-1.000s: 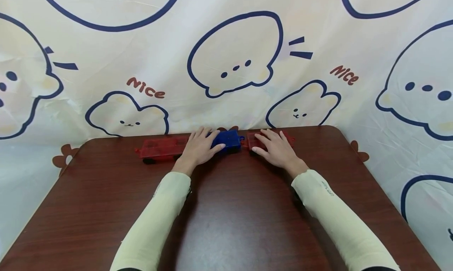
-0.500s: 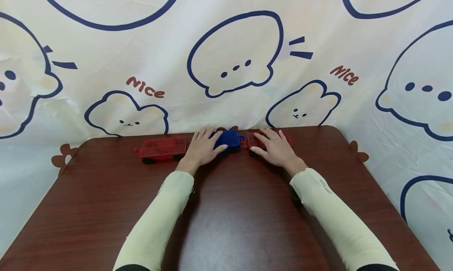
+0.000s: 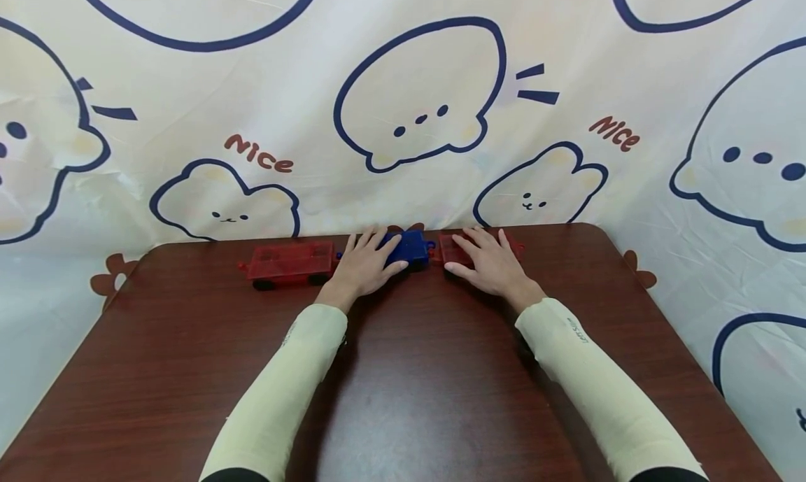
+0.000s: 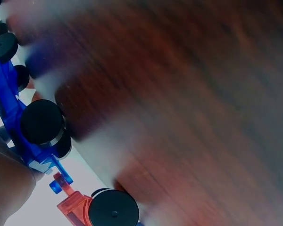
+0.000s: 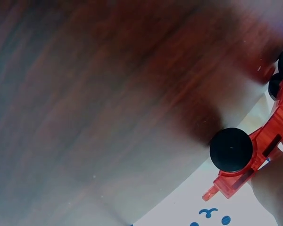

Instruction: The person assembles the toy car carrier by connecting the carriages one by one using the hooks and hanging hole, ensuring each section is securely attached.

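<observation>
In the head view, my left hand (image 3: 362,266) rests with spread fingers over the left part of a blue toy train car (image 3: 413,248), thumb along its near side. My right hand (image 3: 494,265) lies spread over a red car (image 3: 450,250), partly hiding it. Small couplers meet between these two cars. Left of my left hand, a longer red car (image 3: 290,261) stands on black wheels, a blue coupler showing at its right end. In the left wrist view, the blue car (image 4: 9,101) meets a red coupler. The right wrist view shows a red car (image 5: 273,136) against my hand.
The cars stand in a row along the far edge of the brown wooden table (image 3: 403,398). Right behind that edge hangs a pale cloth (image 3: 315,83) with blue-outlined cartoon animals, which continues along both sides of the table.
My left hand has shifted slightly to the right over the blue car, uncovering the right end of the longer red car and a blue coupler. My right hand has hardly moved.
</observation>
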{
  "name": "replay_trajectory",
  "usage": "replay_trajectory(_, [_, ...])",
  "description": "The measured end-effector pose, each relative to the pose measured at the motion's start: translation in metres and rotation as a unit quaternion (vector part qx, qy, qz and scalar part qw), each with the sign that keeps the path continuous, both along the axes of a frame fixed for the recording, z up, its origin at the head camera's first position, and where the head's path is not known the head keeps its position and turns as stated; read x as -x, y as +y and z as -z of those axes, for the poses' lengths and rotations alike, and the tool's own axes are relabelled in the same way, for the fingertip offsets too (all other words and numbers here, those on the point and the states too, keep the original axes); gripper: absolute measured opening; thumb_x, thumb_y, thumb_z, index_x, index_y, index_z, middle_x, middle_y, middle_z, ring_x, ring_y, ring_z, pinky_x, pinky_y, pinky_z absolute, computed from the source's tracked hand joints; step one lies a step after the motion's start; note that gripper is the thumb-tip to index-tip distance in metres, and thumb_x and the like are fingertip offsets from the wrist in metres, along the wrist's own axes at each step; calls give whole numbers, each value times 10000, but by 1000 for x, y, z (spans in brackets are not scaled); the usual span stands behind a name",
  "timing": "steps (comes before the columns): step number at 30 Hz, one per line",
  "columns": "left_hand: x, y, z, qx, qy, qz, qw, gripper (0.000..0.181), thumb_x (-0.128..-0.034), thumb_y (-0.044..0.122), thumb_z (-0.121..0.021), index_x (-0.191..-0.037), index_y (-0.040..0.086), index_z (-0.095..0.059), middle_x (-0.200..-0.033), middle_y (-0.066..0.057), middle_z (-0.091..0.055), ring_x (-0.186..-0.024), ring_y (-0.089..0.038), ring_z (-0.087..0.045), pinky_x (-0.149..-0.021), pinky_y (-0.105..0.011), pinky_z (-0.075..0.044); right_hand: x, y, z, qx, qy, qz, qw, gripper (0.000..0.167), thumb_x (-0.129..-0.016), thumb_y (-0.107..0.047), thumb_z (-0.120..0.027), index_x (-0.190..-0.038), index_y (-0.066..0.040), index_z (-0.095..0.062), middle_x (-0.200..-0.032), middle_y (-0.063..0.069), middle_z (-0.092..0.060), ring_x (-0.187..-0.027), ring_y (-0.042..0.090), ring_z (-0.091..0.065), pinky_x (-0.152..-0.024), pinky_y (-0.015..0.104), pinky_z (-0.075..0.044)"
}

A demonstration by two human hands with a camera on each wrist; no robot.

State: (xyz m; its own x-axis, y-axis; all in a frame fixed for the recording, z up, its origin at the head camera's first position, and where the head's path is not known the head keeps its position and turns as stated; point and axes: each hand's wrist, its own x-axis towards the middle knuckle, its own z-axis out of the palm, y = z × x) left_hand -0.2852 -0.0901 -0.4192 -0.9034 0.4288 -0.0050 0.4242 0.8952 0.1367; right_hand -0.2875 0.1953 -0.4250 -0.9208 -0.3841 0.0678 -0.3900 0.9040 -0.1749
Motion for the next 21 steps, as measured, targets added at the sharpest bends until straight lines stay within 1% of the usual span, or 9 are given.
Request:
replay_trajectory(10, [0, -1, 1, -32, 55, 11, 10000, 677, -1056, 584, -367, -1622, 224, -276, -1673, -117, -209, -1544, -343, -118, -1207, -608, -77, -1, 0, 0, -23, -113, 4, 9999, 805, -964, -667, -492, -1587, -171, -373, -1651, 119, -274, -1530, 341, -178, -1202, 621, -20])
replay_trajectory(17, [1, -2, 1, -58, 67, 24, 10000, 672, -1058, 573, -370, -1623, 221, -273, -1669, -123, -214, -1541, -343, -123, -1204, -617, -56, -1, 1, -1, -48, -155, 29, 9999, 801, -969, -654, -493, -1593, -172, -357, -1657, 116, -259, -1533, 341, -163, -1202, 615, -4])
replay_trajectory(21, [1, -2, 1, -86, 61, 68, 9999, 671, -1059, 566, -377, -1622, 214, -277, -1665, -130, -222, -1538, -348, -132, -1201, -623, -73, -2, 1, -2, -82, -172, 42, 9998, 790, -975, -642, -494, -1596, -173, -352, -1658, 116, -259, -1535, 337, -160, -1203, 611, 0])
